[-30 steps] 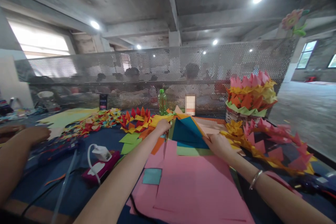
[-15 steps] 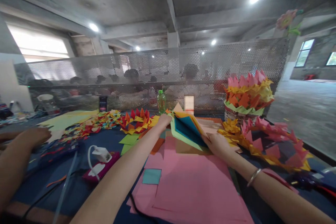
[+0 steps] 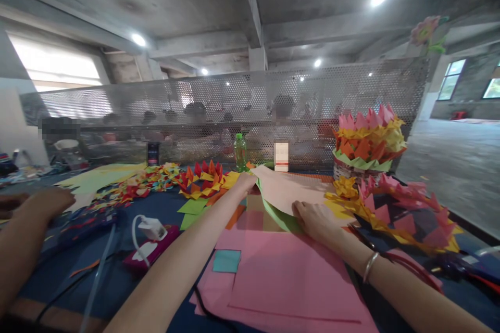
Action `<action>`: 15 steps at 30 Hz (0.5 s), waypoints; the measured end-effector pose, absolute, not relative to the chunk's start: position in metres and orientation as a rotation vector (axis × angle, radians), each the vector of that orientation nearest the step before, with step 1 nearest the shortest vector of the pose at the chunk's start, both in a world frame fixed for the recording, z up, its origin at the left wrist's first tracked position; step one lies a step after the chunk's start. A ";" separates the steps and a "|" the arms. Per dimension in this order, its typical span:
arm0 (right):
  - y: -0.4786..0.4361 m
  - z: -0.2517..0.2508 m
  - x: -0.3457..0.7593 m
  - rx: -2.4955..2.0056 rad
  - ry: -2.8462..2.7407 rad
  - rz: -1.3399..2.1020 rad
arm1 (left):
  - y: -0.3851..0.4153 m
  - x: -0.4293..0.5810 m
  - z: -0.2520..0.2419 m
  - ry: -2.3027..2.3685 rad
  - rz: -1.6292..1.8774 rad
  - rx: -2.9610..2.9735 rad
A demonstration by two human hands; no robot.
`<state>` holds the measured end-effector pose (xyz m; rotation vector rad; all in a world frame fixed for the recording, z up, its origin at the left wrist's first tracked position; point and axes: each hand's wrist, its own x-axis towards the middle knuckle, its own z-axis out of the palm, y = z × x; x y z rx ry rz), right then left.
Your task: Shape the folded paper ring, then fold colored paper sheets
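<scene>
The stack of coloured paper sheets (image 3: 291,195) that I had fanned open a moment ago, blue and yellow leaves showing, now lies nearly closed, with a pale peach sheet on top and only a green edge peeking out below it. So the leafing through looks finished and the pile is settling back onto the bench (image 3: 117,281), at the far edge of the big pink sheets (image 3: 281,276).

My right hand (image 3: 314,221) has come down flat on the near right part of the stack, fingers spread, pressing, not pinching. My left hand (image 3: 245,182) is at the stack's far left corner; its fingertips are tucked behind the paper, so I cannot tell whether that grip is closed on a sheet.

The lower sheets are covered. At the left edge, another person's arm (image 3: 27,229) is cut off.
</scene>
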<state>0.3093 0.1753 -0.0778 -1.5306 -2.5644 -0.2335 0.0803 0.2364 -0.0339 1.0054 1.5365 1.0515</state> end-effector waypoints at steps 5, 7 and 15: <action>0.184 -0.081 0.313 -1.616 -2.575 -0.250 | 0.201 0.079 -0.035 1.448 0.872 0.995; 0.188 -0.082 0.314 -1.652 -2.562 -0.259 | 0.186 0.079 -0.036 1.395 0.840 1.002; 0.191 -0.081 0.316 -1.712 -2.513 -0.291 | 0.156 0.080 -0.038 1.405 0.912 1.076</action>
